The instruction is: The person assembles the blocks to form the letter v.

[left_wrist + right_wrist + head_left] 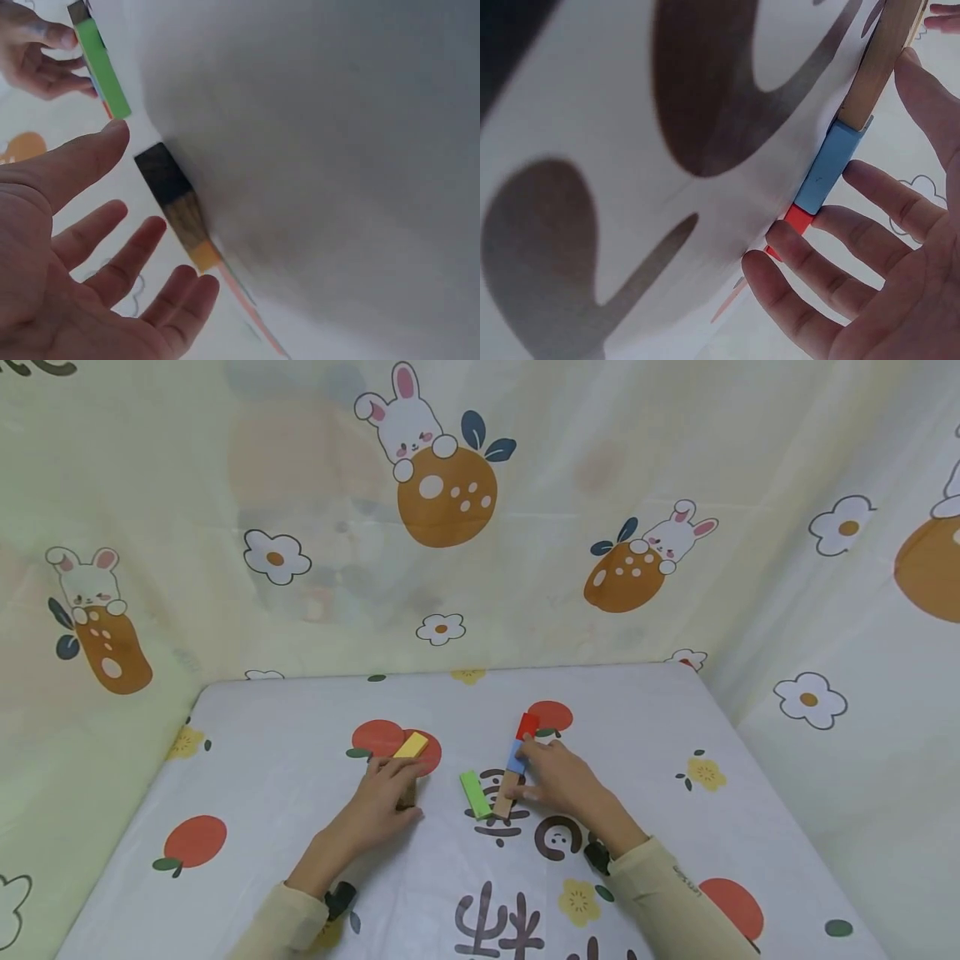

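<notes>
On the right, a red block [527, 725], a blue block [515, 757] and a wooden block [506, 797] lie end to end in a slanting line. My right hand [566, 785] rests along its right side, fingers extended by the red and blue blocks [829, 166], thumb near the wooden one. A green block [475, 794] meets the line's near end at an angle. Over another row reaches my left hand [375, 806], with a yellow block [411, 746] beyond its fingertips. The left wrist view shows that row's wooden part [186, 219] and dark end [163, 171] beside loosely spread fingers.
A white cloth [285, 793] printed with fruit, flowers and dark figures covers the table. Behind it hangs a pale curtain [525, 610] with rabbit prints, and more curtain rises at both sides. Dark wrist devices [341, 900] sit at both cuffs.
</notes>
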`<state>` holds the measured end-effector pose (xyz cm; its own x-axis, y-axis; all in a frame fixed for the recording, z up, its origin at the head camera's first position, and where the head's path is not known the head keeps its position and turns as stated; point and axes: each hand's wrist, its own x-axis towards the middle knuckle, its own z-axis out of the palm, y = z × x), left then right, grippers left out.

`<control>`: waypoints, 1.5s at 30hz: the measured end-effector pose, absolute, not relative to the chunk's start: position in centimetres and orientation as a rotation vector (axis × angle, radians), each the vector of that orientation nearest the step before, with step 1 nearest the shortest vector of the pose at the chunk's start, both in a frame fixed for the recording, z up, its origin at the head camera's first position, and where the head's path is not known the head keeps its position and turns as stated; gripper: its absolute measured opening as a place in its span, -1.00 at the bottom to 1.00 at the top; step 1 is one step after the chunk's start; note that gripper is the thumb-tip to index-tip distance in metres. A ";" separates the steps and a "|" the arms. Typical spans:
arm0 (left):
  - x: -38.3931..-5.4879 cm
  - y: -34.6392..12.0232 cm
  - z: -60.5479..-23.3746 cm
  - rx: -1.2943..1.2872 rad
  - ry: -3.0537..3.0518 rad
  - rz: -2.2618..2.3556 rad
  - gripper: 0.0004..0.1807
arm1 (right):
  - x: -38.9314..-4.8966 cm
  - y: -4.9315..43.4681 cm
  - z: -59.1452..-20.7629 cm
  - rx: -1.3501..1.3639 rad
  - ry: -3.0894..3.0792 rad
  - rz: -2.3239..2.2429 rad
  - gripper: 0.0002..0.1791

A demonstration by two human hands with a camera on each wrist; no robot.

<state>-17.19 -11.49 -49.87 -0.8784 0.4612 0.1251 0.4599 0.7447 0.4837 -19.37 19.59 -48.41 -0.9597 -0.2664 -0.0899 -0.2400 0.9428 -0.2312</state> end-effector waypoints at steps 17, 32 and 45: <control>-18.1 -13.6 -50.1 0.609 2.920 0.832 -0.33 | -19.3 19.8 -48.5 -0.397 2.976 -0.345 -0.22; -18.3 -13.5 -50.3 0.392 2.874 0.768 -0.23 | -19.4 19.5 -48.6 -0.398 2.963 -0.331 -0.23; -18.5 -13.6 -50.0 0.384 2.806 0.859 -0.26 | -19.3 19.6 -48.5 -0.386 2.967 -0.348 -0.20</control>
